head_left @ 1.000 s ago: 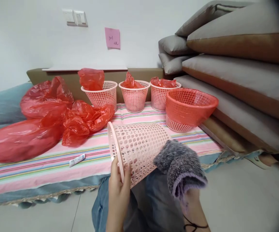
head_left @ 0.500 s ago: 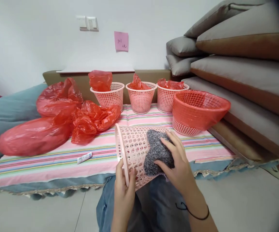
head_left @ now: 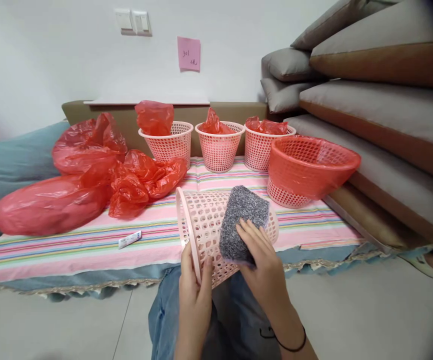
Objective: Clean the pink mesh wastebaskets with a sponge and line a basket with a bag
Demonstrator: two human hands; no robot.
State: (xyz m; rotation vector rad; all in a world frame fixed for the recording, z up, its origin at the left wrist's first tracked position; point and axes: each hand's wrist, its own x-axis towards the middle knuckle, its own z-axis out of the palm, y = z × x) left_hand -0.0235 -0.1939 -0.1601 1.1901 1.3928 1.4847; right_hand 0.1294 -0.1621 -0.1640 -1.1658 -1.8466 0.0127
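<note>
A pink plastic mesh basket (head_left: 205,225) lies on its side over my knees, its rim facing left. My left hand (head_left: 196,285) grips that rim, thumb outside and fingers partly hidden behind it. A dark grey scrubbing sponge (head_left: 241,222) rests against the side of the basket. My right hand (head_left: 259,260) holds the sponge there, fingers laid across its lower right part, with the thumb mostly hidden under it.
Three pink baskets (head_left: 220,152) with red bags stand along the back. At right is a basket covered by a red bag (head_left: 310,167), beside stacked cushions (head_left: 381,110). Red plastic bags (head_left: 55,202) and a small white tube (head_left: 130,239) lie left on the striped cloth (head_left: 156,250).
My right hand has slid down and a little left along the basket with the sponge, which now lies flatter instead of pinched. My left hand keeps its hold on the rim.
</note>
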